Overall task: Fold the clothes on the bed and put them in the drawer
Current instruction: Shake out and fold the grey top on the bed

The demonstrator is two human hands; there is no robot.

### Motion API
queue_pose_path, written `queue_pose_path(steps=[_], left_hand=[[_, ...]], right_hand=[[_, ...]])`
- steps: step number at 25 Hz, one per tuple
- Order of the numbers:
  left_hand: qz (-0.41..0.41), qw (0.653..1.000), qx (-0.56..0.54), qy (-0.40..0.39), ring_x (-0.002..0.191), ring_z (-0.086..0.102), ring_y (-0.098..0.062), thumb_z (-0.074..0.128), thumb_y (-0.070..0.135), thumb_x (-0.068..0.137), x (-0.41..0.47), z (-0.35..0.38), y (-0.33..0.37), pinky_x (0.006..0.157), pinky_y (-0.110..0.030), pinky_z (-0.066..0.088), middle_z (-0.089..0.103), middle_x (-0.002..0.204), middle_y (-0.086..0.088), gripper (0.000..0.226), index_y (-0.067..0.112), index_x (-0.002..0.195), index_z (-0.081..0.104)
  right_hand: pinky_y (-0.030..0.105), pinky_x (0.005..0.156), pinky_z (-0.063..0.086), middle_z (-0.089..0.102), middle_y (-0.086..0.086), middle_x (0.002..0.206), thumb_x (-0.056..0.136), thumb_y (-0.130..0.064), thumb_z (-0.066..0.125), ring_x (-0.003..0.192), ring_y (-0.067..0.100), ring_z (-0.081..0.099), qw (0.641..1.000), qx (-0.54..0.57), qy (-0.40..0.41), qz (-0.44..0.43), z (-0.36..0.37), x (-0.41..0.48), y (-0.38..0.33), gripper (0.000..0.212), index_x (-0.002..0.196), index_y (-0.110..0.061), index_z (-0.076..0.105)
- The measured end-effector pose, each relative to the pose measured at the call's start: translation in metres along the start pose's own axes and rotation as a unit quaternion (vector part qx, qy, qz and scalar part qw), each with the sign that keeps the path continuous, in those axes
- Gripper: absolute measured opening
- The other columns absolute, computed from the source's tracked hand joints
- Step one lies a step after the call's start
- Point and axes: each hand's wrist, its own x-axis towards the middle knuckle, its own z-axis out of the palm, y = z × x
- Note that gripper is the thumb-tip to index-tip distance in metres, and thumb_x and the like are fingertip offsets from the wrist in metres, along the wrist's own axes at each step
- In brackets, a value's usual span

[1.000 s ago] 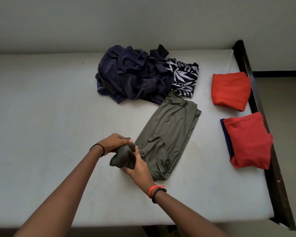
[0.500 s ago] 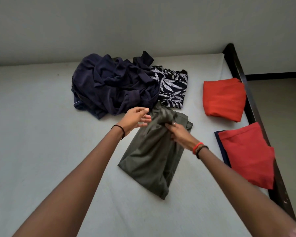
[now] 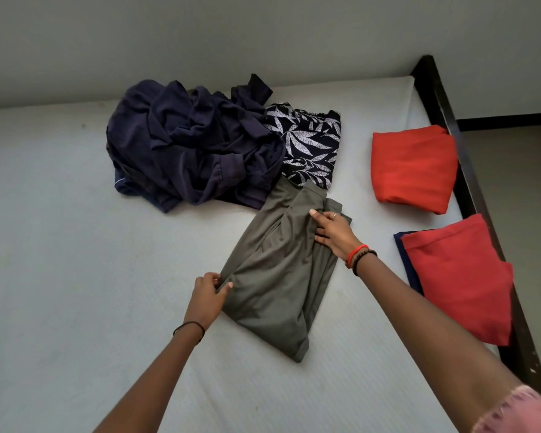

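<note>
Our left hand [image 3: 208, 296] pinches garment [image 3: 272, 276] at 8 o'clock edge; right hand [image 3: 333, 234] flat on it; long axis 1–7 o'clock.

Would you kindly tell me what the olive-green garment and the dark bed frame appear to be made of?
The olive-green folded garment looks like thin, smooth knit or synthetic fabric with a faint sheen: it drapes in soft, fine creases. The dark bed frame rail looks like dark-painted or stained wood, semi-matt, with straight edges and pale chips near its lower end; metal cannot be ruled out.
</note>
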Motion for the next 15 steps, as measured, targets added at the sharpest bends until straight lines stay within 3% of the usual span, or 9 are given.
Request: queue_pose_path(steps=[2,3,4,6,8,10,12,15], left_hand=[[0.022,0.999,0.018,0.025,0.107,0.055,-0.027,0.061,0.026,0.091,-0.006,0.001,-0.001,0.094,-0.036,0.047,0.044,0.126,-0.014,0.042,0.006,0.126,0.049],[0.078,0.993,0.06,0.059,0.109,0.055,-0.025,0.061,0.026,0.091,-0.008,-0.001,-0.001,0.095,-0.037,0.047,0.045,0.128,-0.011,0.041,0.009,0.127,0.049],[0.154,0.977,0.121,0.083,0.112,0.054,-0.023,0.06,0.026,0.092,-0.01,-0.003,-0.002,0.096,-0.038,0.047,0.047,0.13,-0.008,0.041,0.011,0.128,0.049],[0.316,0.911,0.259,0.059,0.127,0.048,-0.02,0.057,0.033,0.091,-0.011,-0.005,-0.006,0.108,-0.041,0.039,0.044,0.142,-0.001,0.051,0.018,0.137,0.043],[0.407,0.829,0.384,-0.008,0.142,0.03,-0.017,0.052,0.048,0.086,-0.013,-0.003,-0.014,0.116,-0.042,0.021,0.03,0.155,0.002,0.072,0.019,0.148,0.03],[0.424,0.776,0.464,-0.051,0.144,0.025,-0.016,0.054,0.053,0.076,-0.01,0.002,-0.02,0.113,-0.043,0.018,0.026,0.156,0.0,0.087,0.015,0.15,0.027],[0.421,0.766,0.483,-0.056,0.144,0.024,-0.017,0.062,0.04,0.069,-0.006,0.008,-0.025,0.112,-0.043,0.018,0.024,0.157,-0.003,0.092,0.013,0.15,0.027],[0.422,0.777,0.466,-0.044,0.146,0.014,-0.015,0.056,0.022,0.066,0.001,0.013,-0.034,0.115,-0.041,0.012,0.018,0.159,-0.003,0.092,0.013,0.151,0.02]], right_hand=[[0.03,0.078,0.055,0.062,0.006,0.093,0.086,-0.012,0.068,0.085,0.017,0.062,0.995,-0.021,0.076,-0.069,0.002,0.007,-0.007,0.016,0.088,-0.016,0.053],[0.036,0.086,0.052,0.061,0.009,0.096,0.084,-0.011,0.07,0.089,0.021,0.061,0.984,-0.065,0.127,-0.111,0.003,0.007,-0.008,0.018,0.092,-0.014,0.054],[0.039,0.093,0.048,0.058,0.011,0.101,0.084,-0.012,0.069,0.094,0.024,0.058,0.963,-0.129,0.187,-0.148,0.006,0.003,-0.006,0.022,0.101,-0.011,0.055],[0.043,0.101,0.042,0.053,0.018,0.117,0.088,-0.023,0.061,0.11,0.031,0.053,0.894,-0.277,0.258,-0.239,0.017,-0.024,0.012,0.042,0.124,-0.003,0.051],[0.047,0.111,0.034,0.042,0.024,0.141,0.09,-0.038,0.052,0.133,0.035,0.04,0.828,-0.43,0.184,-0.308,0.037,-0.066,0.049,0.066,0.142,0.0,0.037],[0.047,0.118,0.022,0.023,0.019,0.155,0.089,-0.048,0.051,0.145,0.032,0.022,0.737,-0.586,0.065,-0.329,0.057,-0.106,0.101,0.082,0.15,-0.002,0.021],[0.05,0.118,0.019,0.021,0.021,0.156,0.081,-0.046,0.057,0.145,0.031,0.02,0.674,-0.657,0.021,-0.337,0.071,-0.132,0.149,0.089,0.148,0.001,0.022],[0.05,0.113,0.017,0.019,0.024,0.154,0.084,-0.022,0.037,0.143,0.034,0.025,0.661,-0.69,0.037,-0.293,0.078,-0.144,0.186,0.069,0.146,0.005,0.024]])
